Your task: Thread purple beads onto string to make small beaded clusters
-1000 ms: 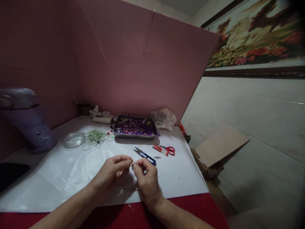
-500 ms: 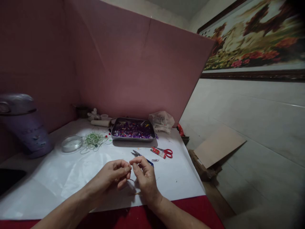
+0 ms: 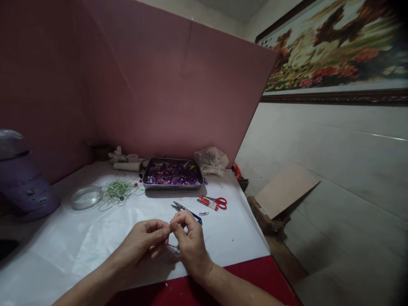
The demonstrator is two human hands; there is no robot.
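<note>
- My left hand [image 3: 145, 239] has its thumb and finger tips pressed together.
- My right hand [image 3: 192, 245] does the same, and the tips of both hands meet. What they pinch is too small to tell.
- A thin string [image 3: 173, 246] shows just below my fingers, between my hands.
- Blue thread snips [image 3: 191, 215] lie just behind my right hand.
- Red-handled scissors [image 3: 222, 203] lie farther back, to the right.
- The metal tray [image 3: 174, 187] holds purple beads [image 3: 178, 173].

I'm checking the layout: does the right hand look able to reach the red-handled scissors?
Probably yes: the scissors lie just beyond the right hand, handles uncovered, though its fingers are busy at the left hand.
</note>
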